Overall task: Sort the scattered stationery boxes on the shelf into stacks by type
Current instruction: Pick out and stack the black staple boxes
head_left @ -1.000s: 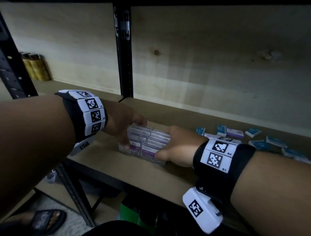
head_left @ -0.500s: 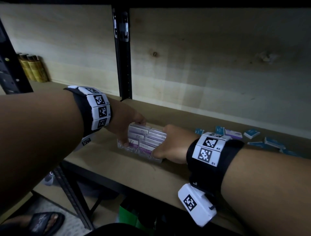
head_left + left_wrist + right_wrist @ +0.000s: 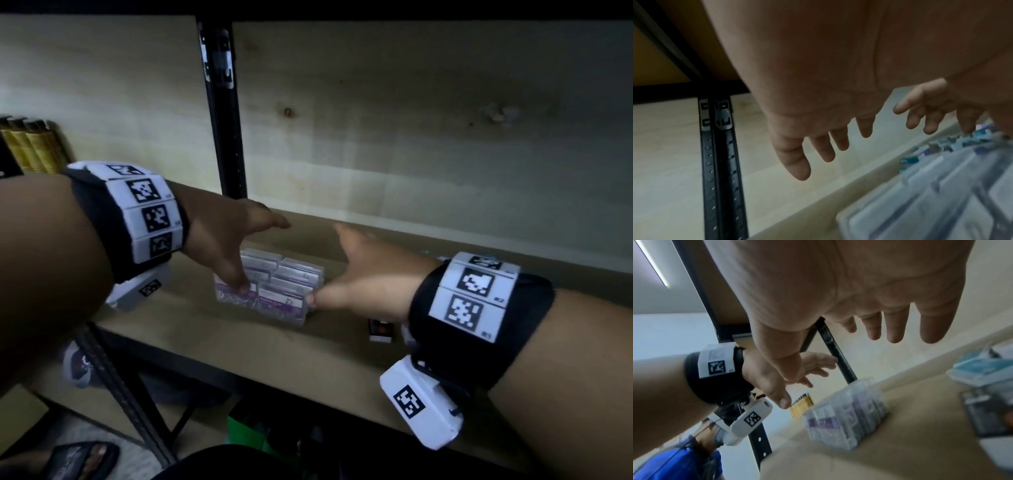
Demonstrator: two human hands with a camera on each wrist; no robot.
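Since the earlier frame both your hands have let go of the paper clip boxes and spread open. Left hand and right hand flank the stack on the shelf; blue boxes lie farther right.

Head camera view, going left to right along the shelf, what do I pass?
Gold bottles → left hand → black upright post → stack of clear paper clip boxes → right hand → small dark box on the shelf.
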